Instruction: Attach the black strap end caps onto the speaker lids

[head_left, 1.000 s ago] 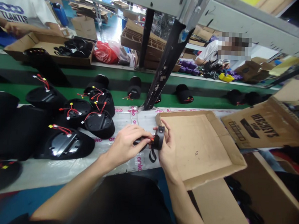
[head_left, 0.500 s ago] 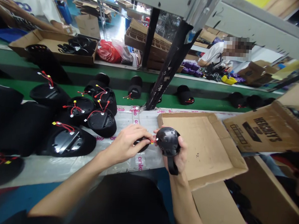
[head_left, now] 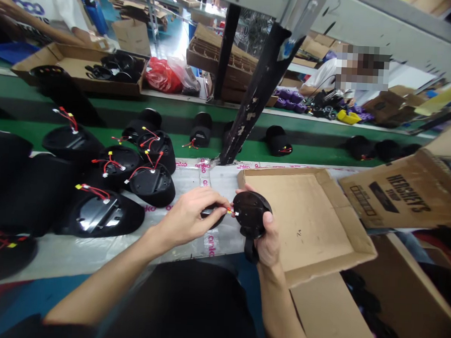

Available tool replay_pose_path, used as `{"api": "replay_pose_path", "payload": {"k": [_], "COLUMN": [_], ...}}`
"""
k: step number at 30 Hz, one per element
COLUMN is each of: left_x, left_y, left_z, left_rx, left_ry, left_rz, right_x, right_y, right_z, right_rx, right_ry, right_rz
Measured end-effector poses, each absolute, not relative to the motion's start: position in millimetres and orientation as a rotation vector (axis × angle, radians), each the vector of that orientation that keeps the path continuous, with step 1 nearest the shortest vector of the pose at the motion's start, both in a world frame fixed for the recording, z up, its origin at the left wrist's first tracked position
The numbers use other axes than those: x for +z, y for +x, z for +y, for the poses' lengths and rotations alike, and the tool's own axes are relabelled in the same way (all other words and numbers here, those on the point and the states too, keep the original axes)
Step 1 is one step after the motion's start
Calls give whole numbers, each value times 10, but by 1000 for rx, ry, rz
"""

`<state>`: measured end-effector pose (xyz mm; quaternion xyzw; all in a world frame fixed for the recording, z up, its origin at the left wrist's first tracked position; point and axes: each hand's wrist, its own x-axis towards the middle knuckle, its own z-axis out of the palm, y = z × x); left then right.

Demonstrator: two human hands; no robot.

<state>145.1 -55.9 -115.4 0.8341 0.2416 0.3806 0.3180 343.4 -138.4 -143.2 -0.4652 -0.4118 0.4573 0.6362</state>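
Since the head view is all we've got, we'll go off that: toward seven o'clock our left hand [head_left: 195, 213] has thumb and fingertips pinched together on the little red-and-yellow plug [head_left: 229, 210], about six o'clock. Our right hand [head_left: 271, 237] is clamped round the black disc [head_left: 250, 213] at five o'clock, its strap [head_left: 250, 251] dangling below. Can't tell if anything's plugged in. Our take: grip the plug's hard body, not the thin wires [head_left: 233, 211], line it up square, push gently, no tugging. Cardboard tray [head_left: 367, 247] sits at four o'clock, so mind that rim.
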Motion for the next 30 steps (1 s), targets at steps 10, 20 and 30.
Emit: {"api": "replay_pose_path", "payload": {"k": [10, 20, 30], "left_x": [-1212, -1228, -1248], "left_y": [1581, 1577, 1557], "left_z": [-654, -683, -671], "left_rx": [1235, 1283, 1287], "left_ry": [2310, 2414, 2499], "left_rz": [681, 719, 669], "right_x": [-1436, -1440, -1421], "right_y": [3363, 3268, 3279], "right_z": [-1495, -1433, -1442], "right_rx": [798, 616, 572], "right_ry": [-1178, -1217, -1250], "right_rz": [-1076, -1194, -1295]}}
